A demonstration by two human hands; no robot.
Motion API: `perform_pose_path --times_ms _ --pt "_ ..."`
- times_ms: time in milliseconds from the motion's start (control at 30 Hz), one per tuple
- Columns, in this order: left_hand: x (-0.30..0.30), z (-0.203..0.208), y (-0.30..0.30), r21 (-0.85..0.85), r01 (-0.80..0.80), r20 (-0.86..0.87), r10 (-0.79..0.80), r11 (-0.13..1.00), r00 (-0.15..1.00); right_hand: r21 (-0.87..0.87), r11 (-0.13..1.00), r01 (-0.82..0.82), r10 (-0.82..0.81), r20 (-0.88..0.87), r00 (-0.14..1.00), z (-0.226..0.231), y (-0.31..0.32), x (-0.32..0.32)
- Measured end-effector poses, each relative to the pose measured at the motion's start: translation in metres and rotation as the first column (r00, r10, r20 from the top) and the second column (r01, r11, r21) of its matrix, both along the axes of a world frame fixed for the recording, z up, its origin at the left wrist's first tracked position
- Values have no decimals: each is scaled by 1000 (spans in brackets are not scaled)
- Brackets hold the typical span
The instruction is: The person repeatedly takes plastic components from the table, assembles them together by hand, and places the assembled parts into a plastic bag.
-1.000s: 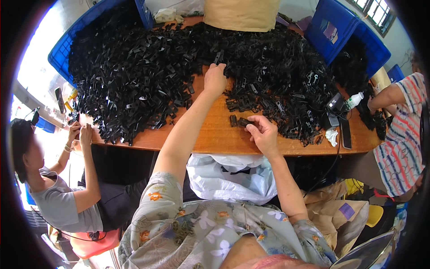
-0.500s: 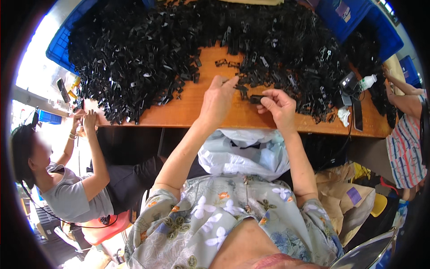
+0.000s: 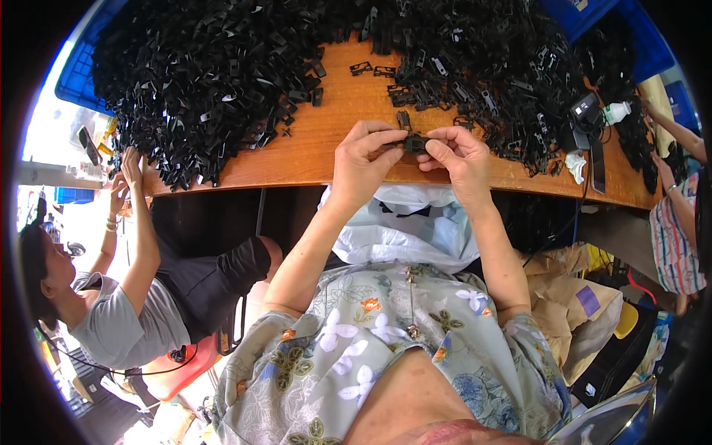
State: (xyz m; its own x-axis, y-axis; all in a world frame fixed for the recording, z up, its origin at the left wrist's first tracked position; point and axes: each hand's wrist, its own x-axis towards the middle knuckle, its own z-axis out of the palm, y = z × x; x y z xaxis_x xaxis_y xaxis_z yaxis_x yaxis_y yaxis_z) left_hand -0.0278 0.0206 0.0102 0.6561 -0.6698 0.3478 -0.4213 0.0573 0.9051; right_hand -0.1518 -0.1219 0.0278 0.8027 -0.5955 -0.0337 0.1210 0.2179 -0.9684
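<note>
Between left hand (image 3: 368, 159) and right hand (image 3: 458, 157), we see small black parts (image 3: 416, 144), both hands pinching them. Beyond the left hand, we see heaped black pieces (image 3: 200, 89).

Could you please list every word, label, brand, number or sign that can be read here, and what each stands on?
No text can be read clearly, so there is nothing to quote.
White bottle: any print is too small and blurred.
White mark on the dark item at lower right: too small to make out.
Black parts in the heap: no readable marking.
</note>
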Motion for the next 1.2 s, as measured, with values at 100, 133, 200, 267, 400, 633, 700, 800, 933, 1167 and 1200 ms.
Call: perform_pose_path --times_ms 100,133,200,267,400,633,700,800,933,1167,1200 --pt "0 -3 3 -13 11 -91 -13 1000 996 96 995 13 -14 12 1000 -3 1 -1" --pt "0 -4 4 -23 -12 -136 9 1000 991 98 995 11 -13 10 1000 -3 1 -1" --pt "-5 -3 3 -40 -18 -169 11 999 986 83 996 32 -33 9 999 0 2 -1" --pt "-9 -1 4 -58 -18 -204 6 998 979 56 998 38 -38 -7 999 -1 3 -2" --pt "-19 8 10 53 -56 -66 60 997 996 81 997 14 -10 -39 999 2 11 -5" --pt "-29 11 12 8 -4 -196 6 1000 981 -26 999 25 -25 -17 1000 0 19 -9" --pt "-35 9 9 -10 -46 -139 44 999 989 -208 976 66 -63 23 998 -5 25 -10" --pt "-43 6 10 -45 -82 -170 73 996 983 -91 996 -7 6 -1 1000 6 37 -15" --pt "-51 12 19 -107 -84 -284 50 991 958 -709 699 94 -107 27 994 10 26 -23" --pt "-51 20 32 -147 106 -222 -137 983 965 195 927 -320 344 -105 933 6 24 -40" --pt "-51 18 34 -177 113 -315 -165 978 935 152 932 -330 344 -78 936 4 26 -39"
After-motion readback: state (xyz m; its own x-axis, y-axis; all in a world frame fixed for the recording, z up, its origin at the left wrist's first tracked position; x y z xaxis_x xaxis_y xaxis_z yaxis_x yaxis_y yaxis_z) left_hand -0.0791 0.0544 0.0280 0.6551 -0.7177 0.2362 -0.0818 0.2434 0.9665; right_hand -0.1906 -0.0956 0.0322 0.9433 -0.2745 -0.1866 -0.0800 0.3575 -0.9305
